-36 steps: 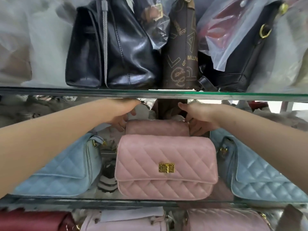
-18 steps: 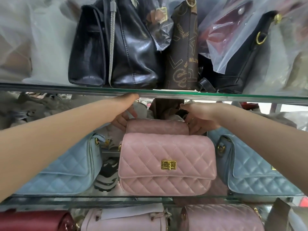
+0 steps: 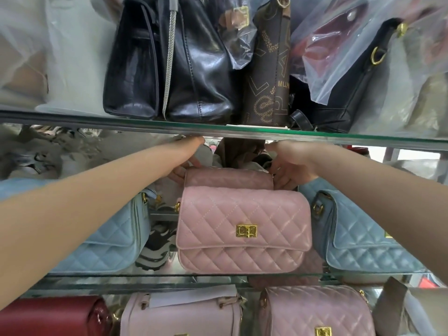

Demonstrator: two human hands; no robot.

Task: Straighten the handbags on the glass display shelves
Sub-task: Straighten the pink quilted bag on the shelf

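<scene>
Handbags in pink quilting stand one behind the other on the middle glass shelf [image 3: 145, 278], between two blue handbags. You reach for the rear pink handbag [image 3: 229, 178]. Your right hand [image 3: 291, 163] lays loosely spread fingers against its right end. Your left hand [image 3: 189, 154] is at its left end with the fingers mostly hidden, so I cannot tell whether it grips.

The front pink handbag [image 3: 242, 229] touches the rear one and sits near the shelf's front edge. Pull the rear bag forward and you will likely nudge the front one off. Your left knuckles are just under the upper glass shelf [image 3: 339, 138], so lifting could knock it. Your forearms pass over the left blue handbag [image 3: 109, 238] and the right blue handbag [image 3: 363, 234], and dropping them may skew both.
</scene>
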